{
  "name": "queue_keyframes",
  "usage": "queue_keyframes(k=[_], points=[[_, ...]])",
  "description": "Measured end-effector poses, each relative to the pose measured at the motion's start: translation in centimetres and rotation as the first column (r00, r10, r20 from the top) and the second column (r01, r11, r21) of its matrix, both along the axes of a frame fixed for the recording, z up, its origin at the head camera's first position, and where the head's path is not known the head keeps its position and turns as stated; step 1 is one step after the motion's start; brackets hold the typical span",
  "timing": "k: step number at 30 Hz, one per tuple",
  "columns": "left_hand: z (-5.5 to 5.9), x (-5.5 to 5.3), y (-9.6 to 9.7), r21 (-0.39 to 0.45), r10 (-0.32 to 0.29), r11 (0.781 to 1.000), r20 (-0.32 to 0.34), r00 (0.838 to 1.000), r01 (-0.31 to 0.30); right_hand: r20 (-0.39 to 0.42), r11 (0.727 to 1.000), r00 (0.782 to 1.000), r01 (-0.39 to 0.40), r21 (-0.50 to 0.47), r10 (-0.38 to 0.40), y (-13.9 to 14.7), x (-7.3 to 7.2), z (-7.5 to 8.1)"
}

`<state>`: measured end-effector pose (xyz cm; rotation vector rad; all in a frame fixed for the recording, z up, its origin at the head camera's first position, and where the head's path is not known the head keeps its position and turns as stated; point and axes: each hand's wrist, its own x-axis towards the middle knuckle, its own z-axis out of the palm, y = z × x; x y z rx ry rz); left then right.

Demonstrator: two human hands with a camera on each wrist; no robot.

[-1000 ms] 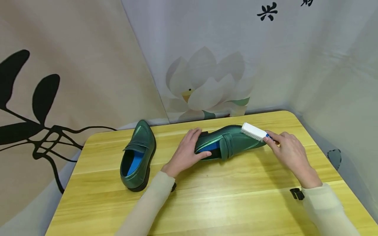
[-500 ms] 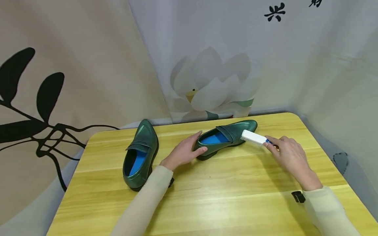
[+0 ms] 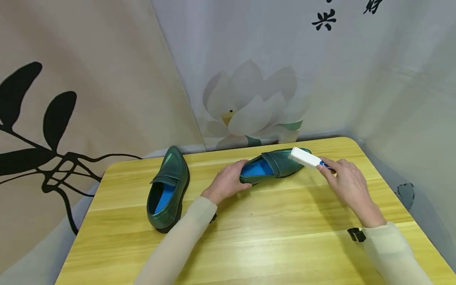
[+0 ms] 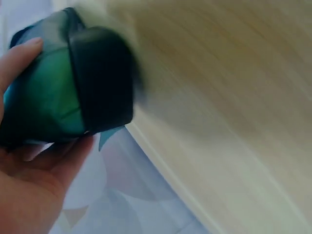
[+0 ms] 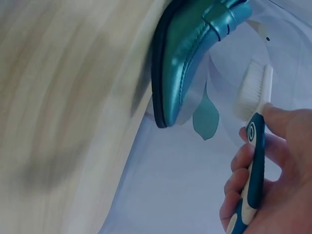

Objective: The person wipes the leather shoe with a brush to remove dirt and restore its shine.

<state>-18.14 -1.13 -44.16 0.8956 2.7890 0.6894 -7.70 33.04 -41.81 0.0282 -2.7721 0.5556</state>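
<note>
A dark green loafer (image 3: 285, 163) with a blue insole lies near the table's back edge, toe to the right. My left hand (image 3: 228, 180) grips its heel end; the left wrist view shows the thumb on one side and fingers on the other of the green heel (image 4: 53, 92). My right hand (image 3: 347, 184) holds a white-headed brush (image 3: 305, 157) by its blue and white handle, bristles downward over the toe. In the right wrist view, the bristles (image 5: 251, 90) are apart from the shoe (image 5: 187, 63), with fingers curled round the handle (image 5: 254, 165).
A matching green loafer (image 3: 168, 190) stands upright on the left of the wooden table (image 3: 270, 237), toe toward the back. Printed cloth (image 3: 263, 47) hangs behind the table's back edge.
The gripped loafer has turned about its length, from tilted with its opening toward me to more upright. Its heel has shifted with my left hand. The brush has stayed near the toe.
</note>
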Motion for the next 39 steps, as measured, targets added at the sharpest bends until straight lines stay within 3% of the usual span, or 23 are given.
queue_keyframes(k=[3,7,10,13,20,26,31,36,39], points=[[-0.3,0.0,-0.1,-0.045,-0.096,0.995,-0.162,0.982,0.089,-0.037,1.0,0.999,0.01,-0.013,-0.011,0.1,0.0,0.2],[-0.8,0.0,-0.3,-0.133,-0.196,0.978,-0.37,0.908,0.157,-0.037,0.999,0.999,0.024,-0.026,-0.025,0.2,0.1,0.5],[-1.4,-0.1,-0.7,-0.175,-0.224,0.971,-0.446,0.867,0.161,-0.018,0.999,1.0,0.019,-0.036,-0.019,0.2,0.0,0.7],[-2.0,0.0,-1.1,-0.191,-0.226,0.97,-0.467,0.855,0.152,0.024,0.999,1.0,0.012,-0.046,-0.011,0.0,-0.6,0.9],[-3.2,1.0,-1.8,-0.166,-0.242,0.969,-0.448,0.861,0.185,0.132,0.998,0.991,0.039,-0.045,-0.033,0.7,-1.7,0.9],[-3.7,2.3,-2.8,-0.169,-0.233,0.968,-0.317,0.919,0.188,0.17,0.998,0.985,0.027,-0.051,-0.018,0.8,-1.6,0.5],[-3.3,2.5,-2.8,-0.083,-0.192,0.981,-0.246,0.95,0.176,0.166,0.999,0.986,0.007,-0.039,0.0,0.6,-0.8,0.7],[-2.5,1.5,-3.2,0.054,-0.047,0.997,-0.049,0.998,0.049,0.108,0.999,0.994,-0.026,-0.028,0.028,1.3,0.6,0.8],[-2.3,0.7,-3.7,0.051,0.021,0.998,0.109,0.994,-0.026,0.098,0.999,0.994,-0.049,-0.008,0.05,2.2,1.6,0.4]])
